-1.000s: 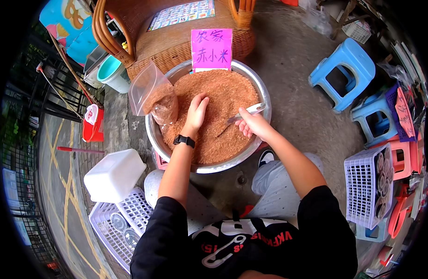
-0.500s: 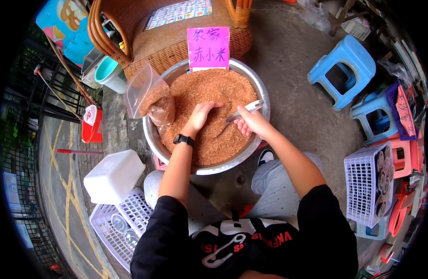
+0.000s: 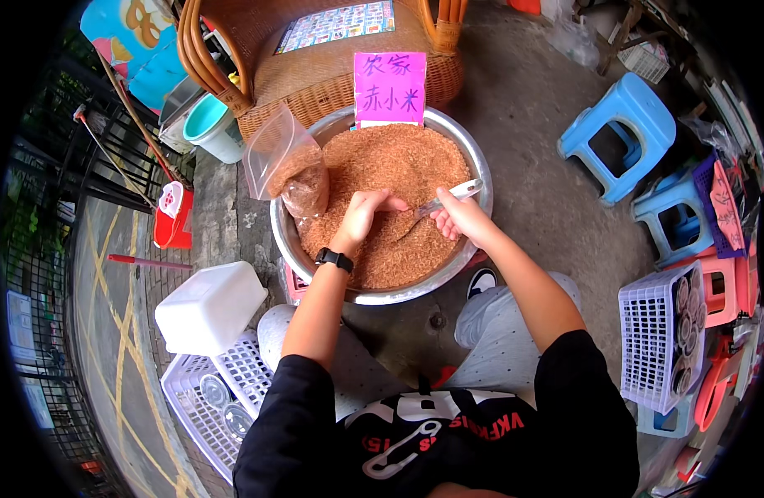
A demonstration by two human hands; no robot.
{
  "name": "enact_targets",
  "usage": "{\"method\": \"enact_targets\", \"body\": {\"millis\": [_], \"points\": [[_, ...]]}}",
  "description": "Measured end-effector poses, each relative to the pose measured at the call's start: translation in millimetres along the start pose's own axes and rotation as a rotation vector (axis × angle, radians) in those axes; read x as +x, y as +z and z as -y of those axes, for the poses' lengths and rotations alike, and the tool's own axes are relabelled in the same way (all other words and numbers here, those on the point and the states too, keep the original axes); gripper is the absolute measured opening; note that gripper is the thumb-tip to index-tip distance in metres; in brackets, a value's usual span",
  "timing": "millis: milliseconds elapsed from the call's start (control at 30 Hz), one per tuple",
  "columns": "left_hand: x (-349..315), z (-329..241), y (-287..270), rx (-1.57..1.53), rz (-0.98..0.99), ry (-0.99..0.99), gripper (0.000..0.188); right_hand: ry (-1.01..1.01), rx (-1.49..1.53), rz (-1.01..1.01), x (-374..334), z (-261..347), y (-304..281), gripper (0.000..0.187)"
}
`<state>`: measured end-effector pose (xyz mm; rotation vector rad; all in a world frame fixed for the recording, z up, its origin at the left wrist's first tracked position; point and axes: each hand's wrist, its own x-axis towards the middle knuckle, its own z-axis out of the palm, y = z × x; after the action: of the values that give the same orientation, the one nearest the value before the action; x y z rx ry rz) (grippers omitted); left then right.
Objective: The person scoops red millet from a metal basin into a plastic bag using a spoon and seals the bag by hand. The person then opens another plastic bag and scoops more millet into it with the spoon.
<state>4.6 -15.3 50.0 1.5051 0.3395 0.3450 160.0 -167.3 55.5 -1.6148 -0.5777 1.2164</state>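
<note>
A large metal basin (image 3: pixel 479 158) holds a heap of reddish-brown grain (image 3: pixel 399 158). My right hand (image 3: pixel 458 217) is closed around a metal scoop (image 3: pixel 465 190) with a pale handle, at the right side of the heap. Its blade points down and left, its tip sunk in the grain. Just over the middle of the grain is my left hand (image 3: pixel 365 214), fingers reaching right toward the scoop and holding nothing I can see; a black watch (image 3: pixel 335 260) is on that wrist. An open clear plastic bag (image 3: pixel 299 178), partly filled with grain, leans inside the basin's left rim.
A pink handwritten sign (image 3: pixel 389 87) stands at the basin's far rim, before a wicker chair (image 3: pixel 349 75). On the left are a white tub (image 3: pixel 209 307), a plastic basket (image 3: pixel 191 398) and a red bucket (image 3: pixel 173 222). Blue stools (image 3: pixel 627 124) and another basket (image 3: pixel 648 340) line the right.
The whole view has shifted slightly, with the basin now a little farther right. My left hand's fingers sit a bit lower and nearer the scoop. The scoop stays in my right hand.
</note>
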Motion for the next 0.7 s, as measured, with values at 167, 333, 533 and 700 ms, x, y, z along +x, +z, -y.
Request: {"method": "enact_targets", "body": {"millis": [167, 333, 533, 700], "points": [[6.2, 16.6, -24.1, 0.411, -0.391, 0.143, 0.040, -0.024, -0.009, 0.017, -3.3, 0.9, 1.3, 0.055], [18.8, 49.0, -36.0, 0.400, -0.436, 0.073, 0.045, -0.027, -0.008, 0.022, -1.3, -1.0, 0.4, 0.055], [29.2, 43.9, -18.2, 0.226, -0.364, 0.056, 0.045, 0.012, -0.016, 0.002, -3.1, 0.8, -0.8, 0.051], [31.5, 32.0, -7.2, 0.081, -0.197, 0.003, 0.040, 0.014, 0.010, 0.011, 0.4, -0.4, 0.7, 0.052]]}}
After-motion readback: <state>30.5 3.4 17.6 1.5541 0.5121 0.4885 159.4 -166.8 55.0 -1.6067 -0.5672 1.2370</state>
